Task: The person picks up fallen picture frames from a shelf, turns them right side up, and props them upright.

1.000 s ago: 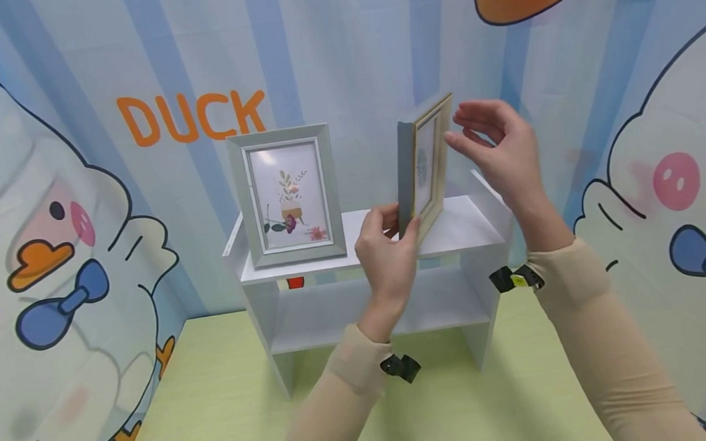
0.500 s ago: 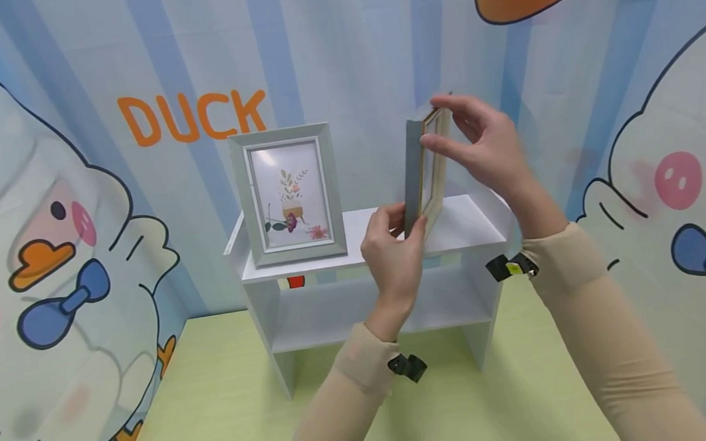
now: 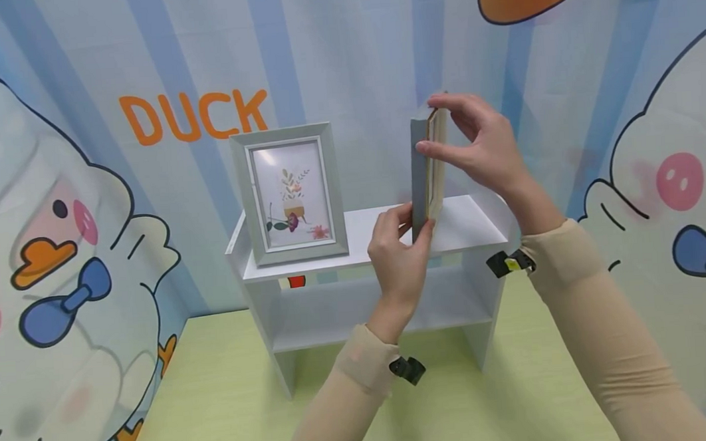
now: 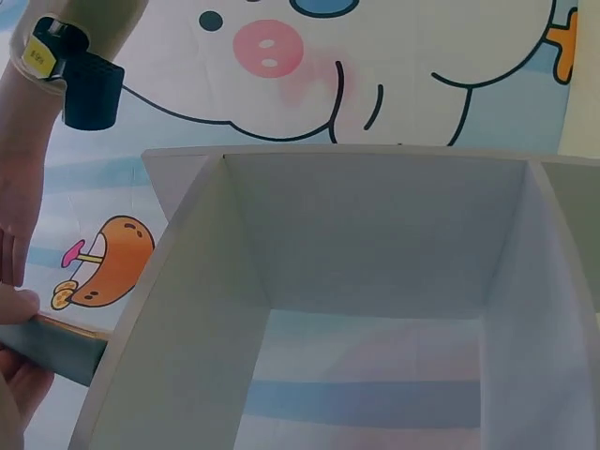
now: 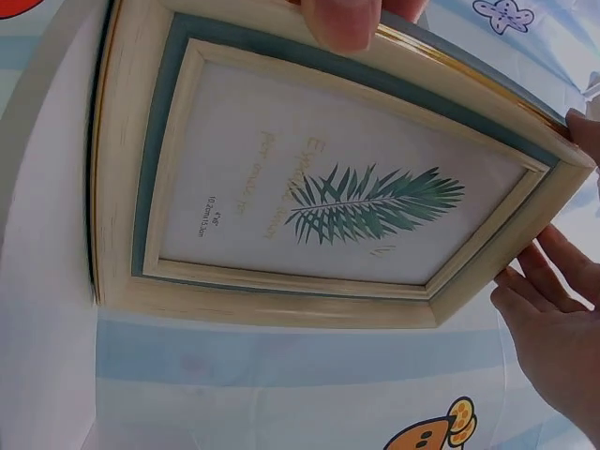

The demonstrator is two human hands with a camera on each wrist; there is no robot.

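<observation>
A picture frame [image 3: 420,177] stands nearly edge-on at the right of the white shelf's top board. The right wrist view shows its cream border [image 5: 272,314] around a print of a green leaf. My left hand [image 3: 399,255] pinches the near edge low down, thumb on the front and fingers behind. Higher up, my right hand [image 3: 487,143] holds the frame, thumb on the near edge and a fingertip at the top. A second, pale grey picture frame [image 3: 288,194] with a flower print stands at the left of the same board, apart from both hands.
The white shelf [image 3: 381,302] has a lower board and raised side panels, and it stands on a light green tabletop [image 3: 218,387]. Behind hangs a blue striped curtain [image 3: 368,60] with duck drawings.
My right hand has moved left and taken hold of the frame's upper part. The frame has turned further edge-on and shifted slightly right, with my left hand still gripping it.
</observation>
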